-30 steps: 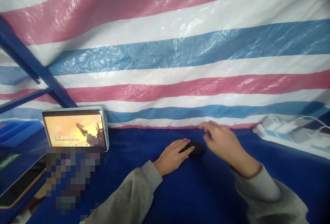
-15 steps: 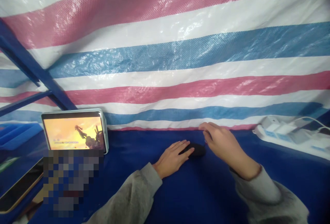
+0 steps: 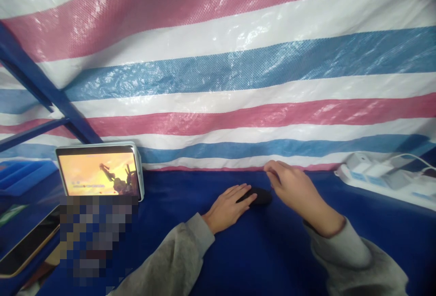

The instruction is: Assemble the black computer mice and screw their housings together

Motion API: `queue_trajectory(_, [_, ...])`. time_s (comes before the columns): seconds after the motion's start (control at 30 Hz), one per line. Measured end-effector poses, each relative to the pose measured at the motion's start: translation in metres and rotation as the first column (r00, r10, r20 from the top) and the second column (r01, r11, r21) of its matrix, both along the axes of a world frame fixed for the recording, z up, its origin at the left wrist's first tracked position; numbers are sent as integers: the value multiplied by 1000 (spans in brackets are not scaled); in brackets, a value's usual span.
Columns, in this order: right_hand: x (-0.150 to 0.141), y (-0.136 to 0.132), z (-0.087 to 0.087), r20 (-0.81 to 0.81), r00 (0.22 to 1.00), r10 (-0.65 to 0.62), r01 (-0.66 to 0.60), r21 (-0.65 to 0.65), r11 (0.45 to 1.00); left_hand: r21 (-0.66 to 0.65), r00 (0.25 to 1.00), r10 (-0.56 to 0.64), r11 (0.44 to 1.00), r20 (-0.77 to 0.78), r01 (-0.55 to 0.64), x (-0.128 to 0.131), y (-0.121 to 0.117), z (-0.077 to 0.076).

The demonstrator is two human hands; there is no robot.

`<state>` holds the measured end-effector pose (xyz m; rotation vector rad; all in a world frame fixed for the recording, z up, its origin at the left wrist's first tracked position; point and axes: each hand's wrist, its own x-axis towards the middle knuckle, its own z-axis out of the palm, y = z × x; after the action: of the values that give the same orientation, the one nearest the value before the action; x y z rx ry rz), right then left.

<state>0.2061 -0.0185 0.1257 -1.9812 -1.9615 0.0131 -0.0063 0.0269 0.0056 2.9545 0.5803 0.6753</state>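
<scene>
A dark, rounded object that looks like a computer mouse point(image 3: 261, 196) lies on the blue tabletop point(image 3: 259, 259). My left hand point(image 3: 231, 207) rests around its left end, thumb on the near side and the other fingers along the far side. Just beyond its right end, my right hand point(image 3: 289, 182) is raised a little with thumb and index finger pinched together. Whatever those fingertips hold, if anything, is too small or hidden to make out. Grey sleeves cover both forearms.
A tablet point(image 3: 100, 173) playing a video stands at the left, with a pixelated patch before it. Further left are a phone point(image 3: 30, 241) and a blue tray point(image 3: 27, 178). A white power strip point(image 3: 384, 184) with plugs lies right. A striped tarp point(image 3: 238, 73) hangs behind.
Both hands and the mouse stay almost where they were. The view has shifted very slightly, and the tablet's picture differs a little.
</scene>
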Motion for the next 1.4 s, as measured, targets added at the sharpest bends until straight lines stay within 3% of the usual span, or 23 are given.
queue_trajectory(1.2, [-5,-1,0,72,997,12,-15,48,999,-11,1000,-2,1000,17,2,0,0,-1])
queue_trajectory(1.4, [-5,-2,3,92,995,-26,27,-10,1000,-1,1000,-4,1000,14,4,0,0,-1])
